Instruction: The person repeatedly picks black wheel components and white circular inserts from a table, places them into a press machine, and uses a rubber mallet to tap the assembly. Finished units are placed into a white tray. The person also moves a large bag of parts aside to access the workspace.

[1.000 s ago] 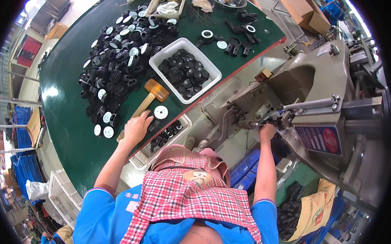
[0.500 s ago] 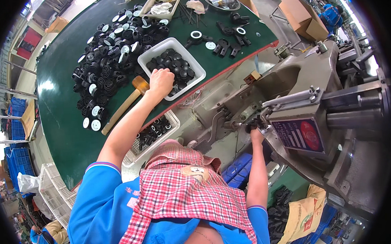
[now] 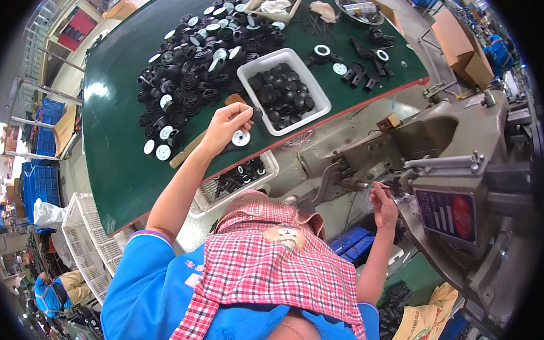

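Note:
My left hand (image 3: 227, 126) is closed in a pinch on a small black round cap (image 3: 257, 115), just left of a white tray (image 3: 324, 103) full of similar caps. Directly below those fingers shows a black wheel with a white disc (image 3: 241, 139), near the table edge; whether the hand touches it I cannot tell. Partly behind the left hand and forearm lies a mallet (image 3: 189, 150) with a wooden handle. My right hand (image 3: 383, 209) is beside the machine (image 3: 439, 164), its fingertips pressed together near the metal tooling; what they hold is too small to make out.
A large heap of black wheels (image 3: 188, 83) covers much of the green table (image 3: 113, 169). Loose black parts (image 3: 358, 74) lie right of the tray. Below the red table edge sits a white basket (image 3: 271, 170) of black parts. A paper sack (image 3: 430, 314) stands at lower right.
My left hand has come out of the tray, down and left relative to it, with a cap. My right hand has drawn back from the machine's tooling. The whole view has shifted.

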